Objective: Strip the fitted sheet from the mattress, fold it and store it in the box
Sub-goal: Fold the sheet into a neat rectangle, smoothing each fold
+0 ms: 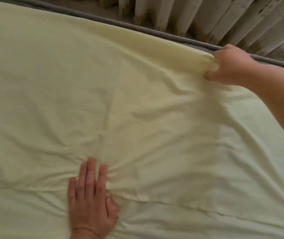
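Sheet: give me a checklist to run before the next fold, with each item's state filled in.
1. Right hand has a grip on the sheet: ok, fabric is bunched in its fingers at the far edge.
2. Left hand pins the sheet: ok, it lies flat, palm down, by the near hem.
3. Sheet off the mattress at the far edge: ok, the corded piping shows bare.
4. Sheet smooth enough to fold: not ok, creases fan out between both hands.
5. Hem edges aligned: cannot tell, only part of the sheet is in view.
6. Box ready: cannot tell, none in view.
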